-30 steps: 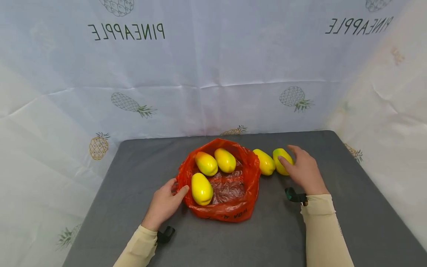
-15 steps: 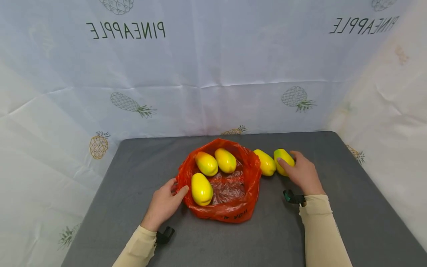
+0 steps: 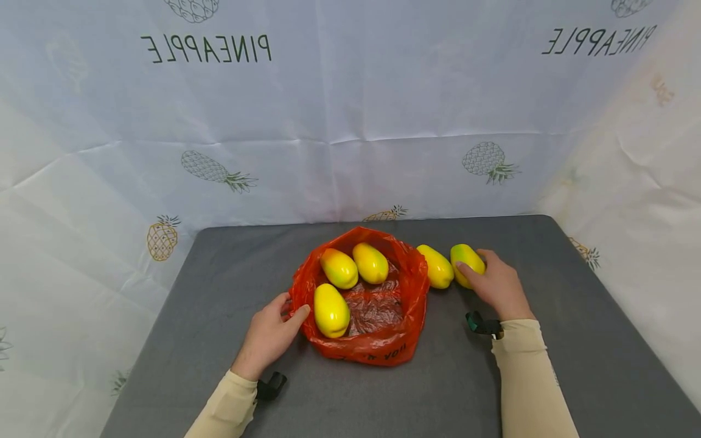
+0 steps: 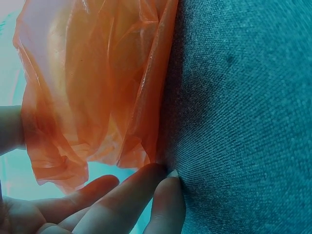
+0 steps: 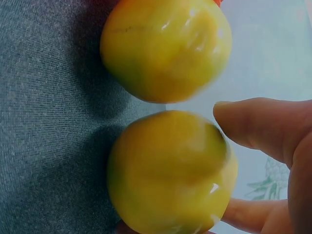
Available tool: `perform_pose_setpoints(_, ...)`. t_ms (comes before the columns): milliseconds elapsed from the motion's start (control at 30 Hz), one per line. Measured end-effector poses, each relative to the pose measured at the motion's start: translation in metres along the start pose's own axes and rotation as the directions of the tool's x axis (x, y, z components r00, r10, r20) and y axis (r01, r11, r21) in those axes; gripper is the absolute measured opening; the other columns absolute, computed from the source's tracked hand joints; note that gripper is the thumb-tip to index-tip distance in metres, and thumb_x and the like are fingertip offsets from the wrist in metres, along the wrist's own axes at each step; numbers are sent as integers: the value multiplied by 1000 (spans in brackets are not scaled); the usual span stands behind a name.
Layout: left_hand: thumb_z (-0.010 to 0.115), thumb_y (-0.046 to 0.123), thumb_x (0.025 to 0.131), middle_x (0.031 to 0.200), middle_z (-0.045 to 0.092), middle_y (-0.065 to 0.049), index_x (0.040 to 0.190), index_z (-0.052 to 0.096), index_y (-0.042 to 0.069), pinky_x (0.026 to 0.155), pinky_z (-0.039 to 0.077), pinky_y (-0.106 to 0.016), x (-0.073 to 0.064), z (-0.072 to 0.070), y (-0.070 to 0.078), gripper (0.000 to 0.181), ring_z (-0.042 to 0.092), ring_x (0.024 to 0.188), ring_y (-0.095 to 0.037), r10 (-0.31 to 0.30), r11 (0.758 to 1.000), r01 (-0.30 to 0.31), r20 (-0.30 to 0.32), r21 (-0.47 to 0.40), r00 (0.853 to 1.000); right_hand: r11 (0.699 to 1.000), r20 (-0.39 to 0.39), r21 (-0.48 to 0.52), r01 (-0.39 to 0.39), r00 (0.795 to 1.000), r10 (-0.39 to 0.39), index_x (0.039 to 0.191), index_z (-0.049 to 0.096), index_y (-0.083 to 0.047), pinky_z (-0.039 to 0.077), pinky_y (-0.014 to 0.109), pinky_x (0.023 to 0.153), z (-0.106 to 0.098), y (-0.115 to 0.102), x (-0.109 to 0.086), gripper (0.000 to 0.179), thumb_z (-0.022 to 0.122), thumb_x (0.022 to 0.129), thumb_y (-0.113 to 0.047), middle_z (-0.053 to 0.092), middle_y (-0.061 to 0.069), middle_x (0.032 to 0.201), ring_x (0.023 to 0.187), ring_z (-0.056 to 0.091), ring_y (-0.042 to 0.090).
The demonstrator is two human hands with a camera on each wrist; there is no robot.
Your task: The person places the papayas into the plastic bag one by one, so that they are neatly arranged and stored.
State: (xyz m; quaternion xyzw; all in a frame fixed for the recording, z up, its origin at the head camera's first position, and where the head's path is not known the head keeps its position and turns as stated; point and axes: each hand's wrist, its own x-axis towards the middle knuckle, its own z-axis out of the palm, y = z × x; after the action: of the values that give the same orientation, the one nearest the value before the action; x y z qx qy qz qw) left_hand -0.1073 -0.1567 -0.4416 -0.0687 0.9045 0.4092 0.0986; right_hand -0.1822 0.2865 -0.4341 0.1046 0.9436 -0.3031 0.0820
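A red plastic bag stands on the table with its mouth spread wide. Inside lie a lower mango and two upper ones, all yellow. My left hand is at the bag's left side, thumb over the rim. In the left wrist view its fingers lie fairly straight at the bag's foot. My right hand curls round a yellow-green mango on the right. The right wrist view shows its thumb beside that mango and other fingers below. Another mango lies between it and the bag.
A dark grey table bears everything. White cloth printed with pineapples hangs behind and at both sides. A black strap mount sits at the left wrist, another mount at the right.
My right hand's raised fingers have come down around the rightmost mango, which has shifted slightly right. The left hand and the bag have hardly moved.
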Motion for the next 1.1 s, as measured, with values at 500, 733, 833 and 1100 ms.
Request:
perform_pose_setpoints(500,67,45,104,147,68,-21,152,58,7,98,63,-53,0,2,-4,61,74,123,-37,32,999,-31,-37,18,999,1000,-6,-9,2,1000,-2,163,32,8,50,69,108,0,0,-1,89,52,108,-59,43,39,161,133,54,55)
perform_pose_setpoints(733,67,45,104,148,68,-21,152,57,7,100,62,-54,0,2,-4,62,74,124,-38,30,999,-29,-37,21,999,999,-58,-17,29,998,-30,162,34,8,54,65,96,-8,4,-3,90,52,107,-61,46,40,158,124,58,53)
perform_pose_setpoints(833,67,45,104,148,68,-21,152,57,7,101,62,-54,-1,2,-4,62,74,124,-38,27,999,-27,-36,19,999,999,-80,-11,47,996,-47,163,33,8,55,63,93,-13,3,-6,91,52,107,-62,47,39,157,123,59,53)
perform_pose_setpoints(1100,68,44,104,146,69,-20,150,59,8,99,62,-53,0,2,-3,59,74,121,-37,29,1000,-29,-37,12,999,997,-112,-14,79,990,-80,164,32,6,57,59,87,-22,-10,-15,92,53,107,-63,50,38,155,116,62,50)
